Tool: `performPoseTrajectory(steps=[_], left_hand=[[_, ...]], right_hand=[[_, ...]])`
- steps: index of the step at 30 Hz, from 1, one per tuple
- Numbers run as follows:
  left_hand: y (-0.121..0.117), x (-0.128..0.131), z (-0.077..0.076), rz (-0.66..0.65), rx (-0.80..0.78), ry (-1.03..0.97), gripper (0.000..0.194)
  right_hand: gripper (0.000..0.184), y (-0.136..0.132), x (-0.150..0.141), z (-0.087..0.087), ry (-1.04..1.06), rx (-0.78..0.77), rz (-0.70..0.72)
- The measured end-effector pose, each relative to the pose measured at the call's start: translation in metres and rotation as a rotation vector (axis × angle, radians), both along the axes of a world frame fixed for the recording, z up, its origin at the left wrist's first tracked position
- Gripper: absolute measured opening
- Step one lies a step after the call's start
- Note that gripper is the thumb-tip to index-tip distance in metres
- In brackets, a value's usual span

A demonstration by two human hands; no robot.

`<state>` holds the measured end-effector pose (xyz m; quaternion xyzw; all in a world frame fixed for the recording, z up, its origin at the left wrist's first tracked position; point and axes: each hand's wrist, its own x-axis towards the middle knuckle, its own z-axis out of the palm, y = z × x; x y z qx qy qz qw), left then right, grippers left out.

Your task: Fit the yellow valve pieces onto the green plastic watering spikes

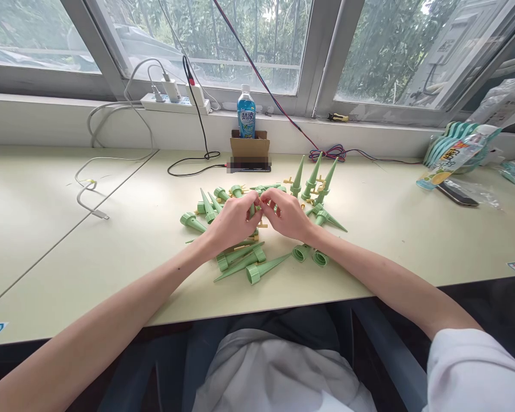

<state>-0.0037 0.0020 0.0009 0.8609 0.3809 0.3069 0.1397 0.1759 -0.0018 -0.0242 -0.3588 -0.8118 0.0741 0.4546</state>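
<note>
My left hand (236,217) and my right hand (285,214) meet fingertip to fingertip over a pile of green plastic plant watering spikes. The fingers of my left hand are closed round a green watering spike (252,210), mostly hidden by them. My right hand is pinched at the same spot, where a bit of yellow shows; what it grips is too small to make out. Right of my hands, three spikes with yellow valves stand point up, one of them a tall spike (311,180). In front lies a loose spike (266,269) on its side.
Behind the spikes, a blue-labelled bottle (246,114) stands by a small cardboard box (249,146). A power strip (175,104) and cables lie at the window. To the right are a tilted drink bottle (455,157) and a phone (457,193). The table's front edge (257,315) is near my body.
</note>
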Motion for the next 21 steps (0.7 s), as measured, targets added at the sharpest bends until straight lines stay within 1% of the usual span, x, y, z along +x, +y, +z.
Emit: performPoseTrajectory(steps=[12,21], left_hand=[[0.0003,0.0003,-0.0007,0.007,0.004,0.001,0.011],[-0.0010,0.0006,0.0004,0.012,-0.017,0.003,0.012]], right_hand=[[0.009,-0.0006,-0.0003,0.0000,-0.001,-0.020,-0.002],[0.009,0.0007,-0.0001,-0.0021,0.000,0.001,0.002]])
